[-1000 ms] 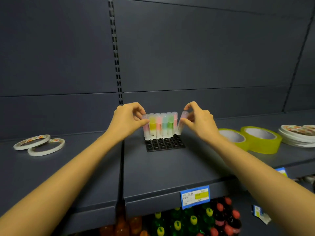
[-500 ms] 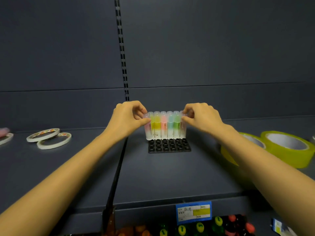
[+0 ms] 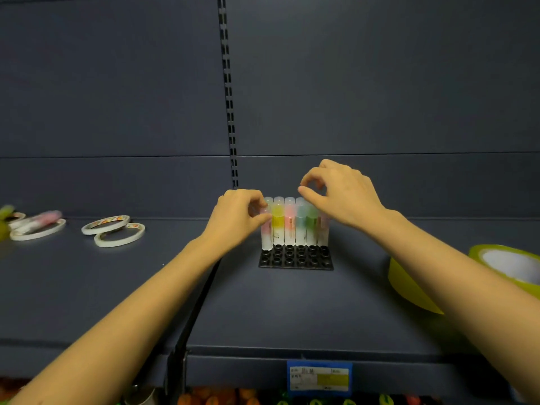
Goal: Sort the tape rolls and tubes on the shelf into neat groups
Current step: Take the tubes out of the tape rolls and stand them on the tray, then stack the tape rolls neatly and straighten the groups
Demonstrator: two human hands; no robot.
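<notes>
From here, the risk is toppling. The left hand [image 3: 239,219] pinches the leftmost tube [image 3: 266,229] near its cap. The right hand [image 3: 340,194] hovers over the right end of the tubes [image 3: 295,226], fingers curled with nothing visible between them. Whether its thumb grazes a cap, I cannot tell.

The tubes stand upright and packed side by side in the rear sockets of a black tray [image 3: 295,260], mid-shelf [image 3: 263,311]. They look tall, narrow and light. A sideways tug on the end tube would likely lean it into its neighbours and tip the row. A crooked lift could drag the tray along. The right forearm also passes just above a yellow-green roll, so a dropped elbow could nudge that roll toward the shelf edge.

Counts:
- **Tubes:** 6 in the front row and at least 4 caps behind, with any others hidden by the right hand. 1 loose pink tube [image 3: 43,218] lies blurred at far left.
- **Thin white tape rolls [image 3: 112,230]:** 2 clear and touching, plus at least 1 more blurred at far left.
- **Yellow-green tape rolls [image 3: 409,285]:** 2, one partly behind the forearm.
- **Tray:** 1.
</notes>
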